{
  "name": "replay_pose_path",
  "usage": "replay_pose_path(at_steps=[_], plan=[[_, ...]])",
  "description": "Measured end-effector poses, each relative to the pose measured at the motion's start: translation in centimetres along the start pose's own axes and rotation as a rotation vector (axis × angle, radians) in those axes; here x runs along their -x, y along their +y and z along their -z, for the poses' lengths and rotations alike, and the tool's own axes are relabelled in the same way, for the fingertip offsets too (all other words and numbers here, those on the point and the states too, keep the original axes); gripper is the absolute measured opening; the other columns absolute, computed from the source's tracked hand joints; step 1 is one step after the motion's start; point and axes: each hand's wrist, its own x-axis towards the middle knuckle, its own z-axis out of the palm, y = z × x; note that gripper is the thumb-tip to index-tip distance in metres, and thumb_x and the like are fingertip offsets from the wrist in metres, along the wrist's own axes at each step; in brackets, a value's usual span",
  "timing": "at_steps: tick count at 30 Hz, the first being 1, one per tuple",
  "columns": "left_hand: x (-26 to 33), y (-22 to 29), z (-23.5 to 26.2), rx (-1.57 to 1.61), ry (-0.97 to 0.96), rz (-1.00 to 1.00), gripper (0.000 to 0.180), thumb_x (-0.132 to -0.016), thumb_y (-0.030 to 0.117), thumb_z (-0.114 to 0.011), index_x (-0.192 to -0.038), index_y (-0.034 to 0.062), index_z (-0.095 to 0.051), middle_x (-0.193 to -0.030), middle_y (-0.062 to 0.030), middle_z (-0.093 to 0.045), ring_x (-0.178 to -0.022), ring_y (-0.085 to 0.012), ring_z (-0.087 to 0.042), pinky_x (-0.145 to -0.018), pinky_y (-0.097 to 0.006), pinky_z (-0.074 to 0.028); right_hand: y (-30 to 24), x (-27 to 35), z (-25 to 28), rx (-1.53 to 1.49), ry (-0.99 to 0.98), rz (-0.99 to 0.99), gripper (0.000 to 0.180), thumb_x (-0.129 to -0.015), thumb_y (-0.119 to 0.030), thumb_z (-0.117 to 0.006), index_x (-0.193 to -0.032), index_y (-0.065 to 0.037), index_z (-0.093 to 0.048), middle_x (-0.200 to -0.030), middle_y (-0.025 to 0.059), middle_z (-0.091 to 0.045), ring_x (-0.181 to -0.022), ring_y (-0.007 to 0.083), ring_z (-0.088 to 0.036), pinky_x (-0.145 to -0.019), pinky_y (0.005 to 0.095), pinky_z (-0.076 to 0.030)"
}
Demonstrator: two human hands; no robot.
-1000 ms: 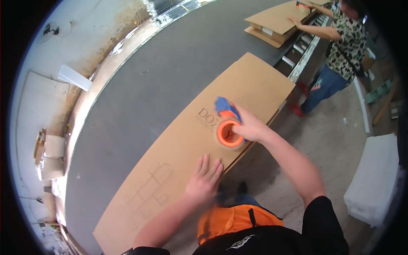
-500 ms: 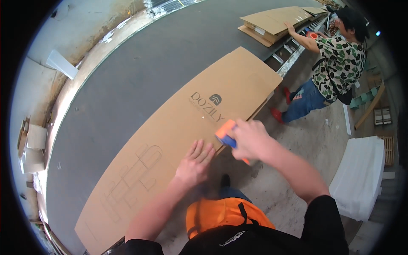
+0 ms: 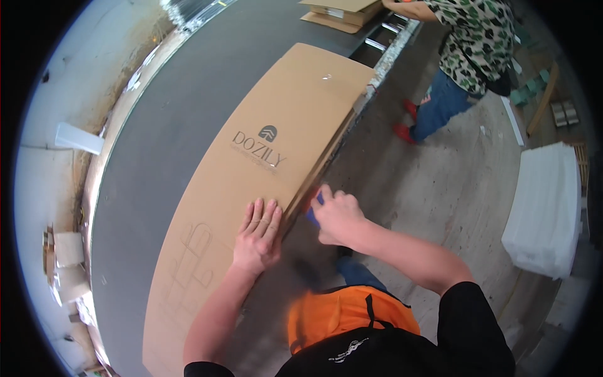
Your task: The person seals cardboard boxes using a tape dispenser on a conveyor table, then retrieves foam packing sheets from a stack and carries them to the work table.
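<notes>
Long brown cardboard box (image 3: 242, 173) lies flat on dk grey worktop (image 3: 182, 113), running diag. from lower L to upper ctr of view; dk printed logo (image 3: 268, 133) on top face, faint line marks further down twd near end. Its R long side sits at/near worktop edge, w/ a dk line along the side face. L hand (image 3: 257, 242): palm down on box top, fingers straight & pointing away from wearer, close to R long edge; grip open, nothing held, pressing flat as far as can be seen. R hand (image 3: 339, 217): grip closed round tape dispenser (image 3: 312, 216), blue w/ orange-red part, mostly hidden behind fingers & a bit blurred. Dispenser is just off R long side of box, approx. level w/ L fingertips; can't tell if it touches the cardboard. Wearer: blk shirt (image 3: 402, 355), orange bag (image 3: 348, 317) at waist. Upper R: co-worker in camo shirt (image 3: 474, 44), blue jeans (image 3: 443, 103), red shoes (image 3: 405, 133), one forearm reaching to a 2nd cardboard box (image 3: 342, 12) at top edge of view, partly cut off. Metal rollers (image 3: 375, 45) btwn the two boxes, along worktop edge. Far R: wht block-shaped stack (image 3: 541, 210) on concrete floor (image 3: 433, 220).
</notes>
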Motion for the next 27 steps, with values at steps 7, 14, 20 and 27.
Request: replay_pose_path(at_steps=[7, 14, 20, 27], plan=[[8.5, 1.0, 4.4, -0.078, -0.293, 0.502, 0.108, -0.067, 0.036, -0.077, -0.149, -0.0059, -0.020, -0.156, -0.0256, -0.022, -0.146, -0.0441, -0.015, -0.119, -0.055, -0.011, 2.5, 17.5, -12.3, -0.535, -0.002, -0.479, 0.047, -0.070, -0.015, -0.066, -0.117, -0.010, -0.065, -0.121, 0.0217, -0.059, -0.097, 0.0435, -0.064, -0.089, 0.0446, -0.052], [25.9, -1.5, 7.2, -0.147, -0.272, 0.161, 0.091, -0.066, 0.027, -0.072, -0.140, -0.0111, -0.036, -0.147, -0.0362, -0.031, -0.135, -0.0631, -0.022, -0.109, -0.072, -0.016, -5.5, 23.5, -10.6, -0.618, 0.087, -0.754, 0.058, -0.067, -0.013, -0.068, -0.125, -0.005, -0.062, -0.129, 0.0207, -0.058, -0.108, 0.0370, -0.063, -0.092, 0.0382, -0.051], [28.5, -2.4, 6.5, -0.055, -0.083, 0.140, 0.073, -0.068, 0.021, -0.071, -0.135, 0.0000, -0.052, -0.142, -0.0203, -0.048, -0.133, -0.0524, -0.037, -0.110, -0.067, -0.023, -17.9, 11.6, -2.4, -0.578, 0.480, -0.095, 0.057, -0.072, -0.017, -0.069, -0.128, -0.014, -0.060, -0.136, 0.0175, -0.051, -0.110, 0.0345, -0.061, -0.090, 0.0387, -0.052], [31.2, -3.1, 6.7, -0.041, 0.082, 0.115, 0.054, -0.069, 0.014, -0.071, -0.121, 0.0041, -0.063, -0.128, -0.0121, -0.062, -0.123, -0.0371, -0.056, -0.109, -0.060, -0.033, -31.9, -2.2, 7.8, -0.194, 0.058, 0.174, 0.034, -0.068, -0.018, -0.062, -0.101, -0.014, -0.071, -0.099, 0.0142, -0.068, -0.091, 0.0340, -0.067, -0.076, 0.0409, -0.055]])
